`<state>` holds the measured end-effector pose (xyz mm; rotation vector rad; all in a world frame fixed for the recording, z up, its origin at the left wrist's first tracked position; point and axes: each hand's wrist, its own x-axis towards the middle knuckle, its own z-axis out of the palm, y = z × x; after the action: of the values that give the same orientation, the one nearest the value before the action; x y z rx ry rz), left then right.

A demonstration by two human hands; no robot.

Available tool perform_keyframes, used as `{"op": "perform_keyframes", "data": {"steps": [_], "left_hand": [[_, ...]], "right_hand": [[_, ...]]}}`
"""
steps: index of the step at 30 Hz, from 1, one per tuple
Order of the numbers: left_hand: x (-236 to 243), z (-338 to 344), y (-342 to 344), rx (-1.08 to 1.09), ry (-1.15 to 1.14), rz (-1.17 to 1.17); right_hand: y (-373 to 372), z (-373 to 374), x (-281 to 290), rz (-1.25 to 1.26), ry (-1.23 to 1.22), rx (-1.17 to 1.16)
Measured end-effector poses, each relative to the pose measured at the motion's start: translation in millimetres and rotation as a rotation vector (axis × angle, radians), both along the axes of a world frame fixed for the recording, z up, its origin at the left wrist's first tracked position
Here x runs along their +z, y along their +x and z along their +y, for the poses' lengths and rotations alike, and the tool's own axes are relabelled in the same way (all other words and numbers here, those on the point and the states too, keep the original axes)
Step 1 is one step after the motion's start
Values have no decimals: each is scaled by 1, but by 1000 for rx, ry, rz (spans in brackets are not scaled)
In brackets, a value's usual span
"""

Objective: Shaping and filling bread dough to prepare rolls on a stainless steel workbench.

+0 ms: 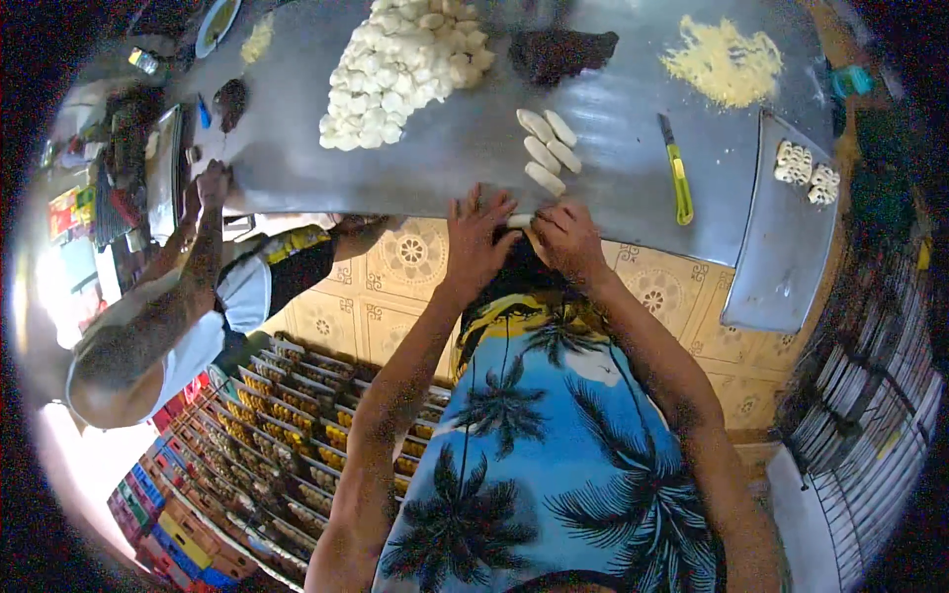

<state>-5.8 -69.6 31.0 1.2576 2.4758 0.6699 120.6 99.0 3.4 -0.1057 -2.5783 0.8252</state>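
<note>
At the table's near edge, a small pale piece of dough (520, 220) lies between my two hands. My left hand (478, 237) has its thumb and forefinger at the dough's left end, its other fingers pointing away from me. The fingers of my right hand (568, 237) are curled and pinch the right end. Just beyond, several flattened oval dough pieces (543, 152) lie on the metal table (435, 163). Farther back are a large heap of white dough pieces (400, 69) and a dark brown mass (565, 53).
A yellow-green utility knife (679, 183) lies right of the ovals. Pale yellow shreds (727, 61) are spread farther back. At right, a metal tray (778, 257) carries shaped pieces (809, 170). Another person (163, 341) stands at left. Behind is a rack (297, 425) of filled trays.
</note>
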Motion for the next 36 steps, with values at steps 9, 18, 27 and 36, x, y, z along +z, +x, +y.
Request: {"op": "perform_keyframes", "data": {"steps": [9, 18, 27, 36], "left_hand": [[-9, 63, -15, -154, 293, -198], [3, 74, 10, -304, -126, 60], [-13, 125, -52, -164, 281, 54], [-23, 114, -57, -283, 110, 90]], "right_hand": [[6, 33, 19, -167, -496, -508], [23, 57, 22, -163, -330, -546], [67, 172, -1, -410, -18, -789], [43, 56, 24, -414, -858, -557]]}}
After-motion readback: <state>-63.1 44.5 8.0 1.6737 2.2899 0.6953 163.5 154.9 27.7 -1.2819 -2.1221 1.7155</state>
